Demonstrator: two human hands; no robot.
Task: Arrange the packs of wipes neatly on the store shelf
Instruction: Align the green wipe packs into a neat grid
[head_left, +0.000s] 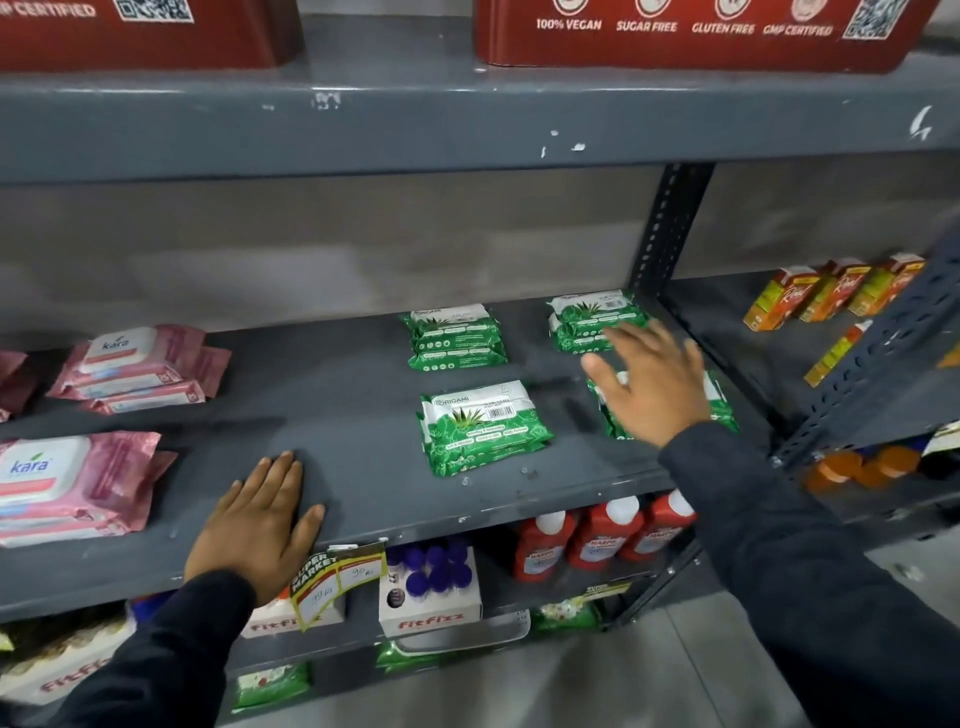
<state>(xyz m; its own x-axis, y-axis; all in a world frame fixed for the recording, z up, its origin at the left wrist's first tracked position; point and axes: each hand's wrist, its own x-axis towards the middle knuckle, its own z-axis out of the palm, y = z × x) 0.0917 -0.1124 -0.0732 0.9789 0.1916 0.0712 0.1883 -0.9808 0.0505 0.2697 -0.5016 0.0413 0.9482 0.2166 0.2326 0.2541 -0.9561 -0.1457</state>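
Green Origami wipe packs lie in small stacks on the grey shelf (353, 395): one back centre (454, 336), one front centre (483, 426), one back right (592, 318), and one front right (719, 397) mostly hidden under my right hand. Pink Kara wipe packs sit at the left, a stack at the back (137, 366) and one at the front (72, 486). My right hand (649, 382) hovers open, fingers spread, over the front right green stack. My left hand (257, 525) rests flat on the shelf's front edge, holding nothing.
A perforated upright post (670, 228) bounds the shelf at the right. Juice cartons (831, 291) stand on the neighbouring shelf. Below are red bottles (597, 540), Fitfizz boxes (428, 592) and price tags (337, 577). Red boxes (696, 31) sit on the shelf above.
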